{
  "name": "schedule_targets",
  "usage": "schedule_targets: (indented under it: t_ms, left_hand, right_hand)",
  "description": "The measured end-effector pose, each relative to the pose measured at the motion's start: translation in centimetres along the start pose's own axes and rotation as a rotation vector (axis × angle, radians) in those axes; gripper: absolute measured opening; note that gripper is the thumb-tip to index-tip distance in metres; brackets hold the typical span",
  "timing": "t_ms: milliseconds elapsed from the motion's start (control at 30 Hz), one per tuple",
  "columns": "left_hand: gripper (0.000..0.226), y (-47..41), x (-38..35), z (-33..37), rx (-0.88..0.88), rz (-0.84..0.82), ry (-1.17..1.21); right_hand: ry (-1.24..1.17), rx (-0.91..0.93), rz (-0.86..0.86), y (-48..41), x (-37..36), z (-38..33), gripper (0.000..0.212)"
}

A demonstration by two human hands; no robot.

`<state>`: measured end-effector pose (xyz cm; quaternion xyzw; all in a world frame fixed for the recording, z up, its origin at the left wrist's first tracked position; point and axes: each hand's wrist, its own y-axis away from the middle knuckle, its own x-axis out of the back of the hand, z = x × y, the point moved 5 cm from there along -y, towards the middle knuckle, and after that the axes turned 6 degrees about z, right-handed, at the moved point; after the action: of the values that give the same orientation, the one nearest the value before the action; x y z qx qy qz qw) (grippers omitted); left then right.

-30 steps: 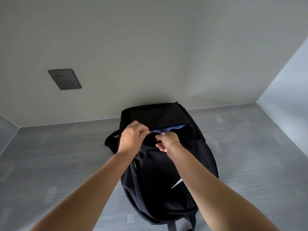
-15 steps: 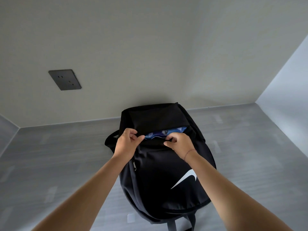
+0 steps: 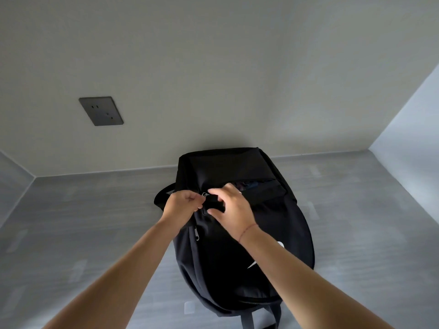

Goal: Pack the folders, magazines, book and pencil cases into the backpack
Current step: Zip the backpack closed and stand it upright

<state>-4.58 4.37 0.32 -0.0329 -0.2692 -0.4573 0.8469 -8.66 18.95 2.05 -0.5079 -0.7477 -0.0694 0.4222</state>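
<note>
Lying front-up on the grey surface (image 3: 95, 222), the black, white-logoed backpack (image 3: 237, 269) is aligned lengthwise, top toward the wall (image 3: 213, 79). Its pocket edge is pinched by the curled left hand (image 3: 181, 206) and by thumb and forefinger of the right hand (image 3: 234, 210).

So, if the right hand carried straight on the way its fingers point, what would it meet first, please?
Probably the silver zip pull on the backpack, just ahead of the right hand, then the left hand right behind it; depth is unclear.
</note>
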Motion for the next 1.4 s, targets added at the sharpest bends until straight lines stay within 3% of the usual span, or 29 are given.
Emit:
schedule_targets:
  t_ms: [133,333,433,533,667,767,867,1100,1200,1400]
  left_hand:
    - [0.013,0.1,0.6,0.2,0.064,0.013,0.108]
    - [0.024,0.1,0.5,0.5,0.033,0.021,0.137]
    - [0.015,-0.4,0.6,0.0,-0.037,0.05,0.089]
    - [0.031,-0.5,-0.3,-0.4,-0.159,0.0,-0.096]
    - [0.023,-0.4,-1.1,0.1,-0.262,0.06,-0.137]
    - [0.013,-0.1,-1.1,0.6,-0.342,0.093,-0.149]
    - [0.016,-0.4,-1.1,0.7,-0.391,0.075,-0.169]
    - [0.028,-1.3,-0.3,-0.2,-0.376,0.033,-0.165]
    - [0.021,-1.0,-1.0,0.5,-0.389,0.014,-0.205]
    - [0.032,0.4,-5.3,5.6,-0.706,0.097,-0.408]
  right_hand:
    - [0.052,-0.015,0.033,-0.9,-2.1,-0.6,0.038]
    - [0.081,-0.047,0.161,-1.5,-2.4,-0.7,0.01]
    - [0.05,-0.125,0.165,-1.9,-2.3,-0.3,0.012]
    - [-0.067,-0.279,0.157,-2.0,-2.1,0.3,0.013]
    - [-0.191,-0.4,0.194,-2.1,-1.7,0.7,0.014]
    - [-0.238,-0.435,0.204,-2.2,-1.6,0.9,0.015]
    - [-0.266,-0.455,0.24,-2.1,-1.0,1.3,0.014]
    - [-0.357,-0.606,0.468,-1.9,4.0,6.1,0.015]
    - [-0.391,-0.643,0.445,-1.5,5.7,8.5,0.014]
    - [-0.416,-0.577,0.35,-1.7,5.4,8.4,0.009]
